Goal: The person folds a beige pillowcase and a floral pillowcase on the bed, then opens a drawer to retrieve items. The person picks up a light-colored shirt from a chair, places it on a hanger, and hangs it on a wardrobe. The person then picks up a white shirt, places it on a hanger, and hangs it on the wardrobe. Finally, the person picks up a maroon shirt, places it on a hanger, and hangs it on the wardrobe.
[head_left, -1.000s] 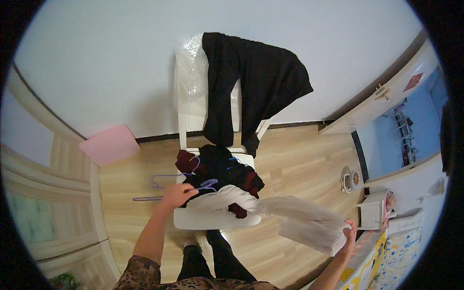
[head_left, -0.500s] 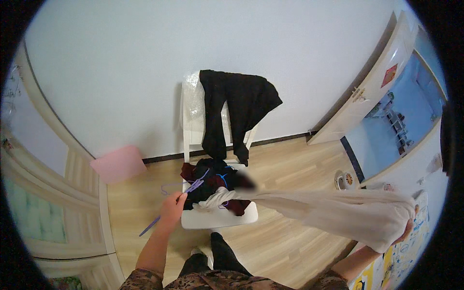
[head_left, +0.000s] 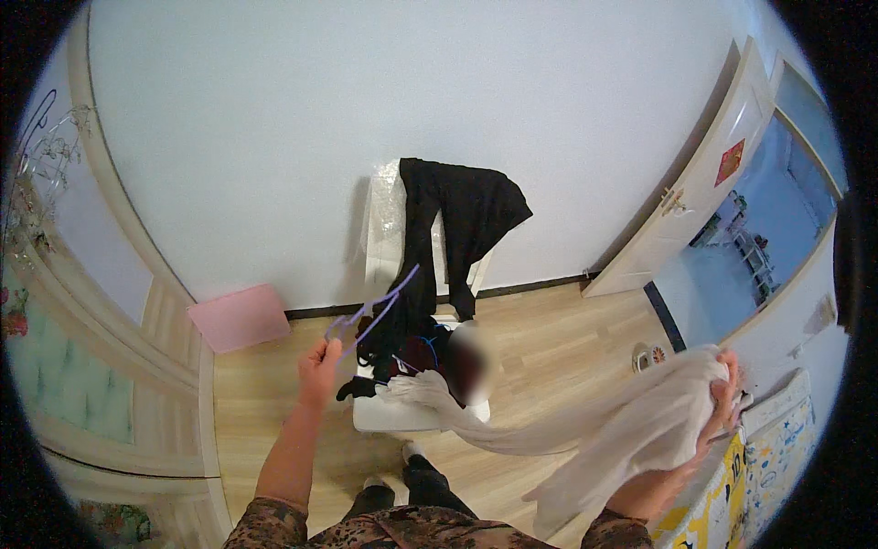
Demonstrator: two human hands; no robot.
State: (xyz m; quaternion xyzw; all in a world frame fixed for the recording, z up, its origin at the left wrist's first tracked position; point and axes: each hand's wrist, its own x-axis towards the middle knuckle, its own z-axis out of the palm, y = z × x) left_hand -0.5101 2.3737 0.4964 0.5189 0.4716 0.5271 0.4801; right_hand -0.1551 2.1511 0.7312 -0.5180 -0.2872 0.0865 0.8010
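A purple clothes hanger point(head_left: 395, 297) is gripped in my left hand point(head_left: 318, 368), its fingers closed round it, left of the chair. Out to the right, my right hand point(head_left: 725, 403) clutches a cream-white garment point(head_left: 631, 403). This cloth sags across the middle, and its other end rests on the white chair's seat point(head_left: 393, 419). On that seat lie dark clothes point(head_left: 416, 357), black and maroon, with a bit of blue hanger showing among them. Black trousers point(head_left: 476, 206) drape over the chair's back. Part of the pile at its right is blurred.
A pink panel point(head_left: 240, 317) leans at the wall on the left, near pale cabinet doors point(head_left: 82, 384). To the right, a white door point(head_left: 695, 183) stands ajar. A patterned white, blue and yellow surface point(head_left: 768, 457) is at the lower right. The floor is light wood.
My left hand has turned the hanger, so it now points up and away. My right hand has risen; the cream-white garment sags more, with a loose part hanging down below that hand.
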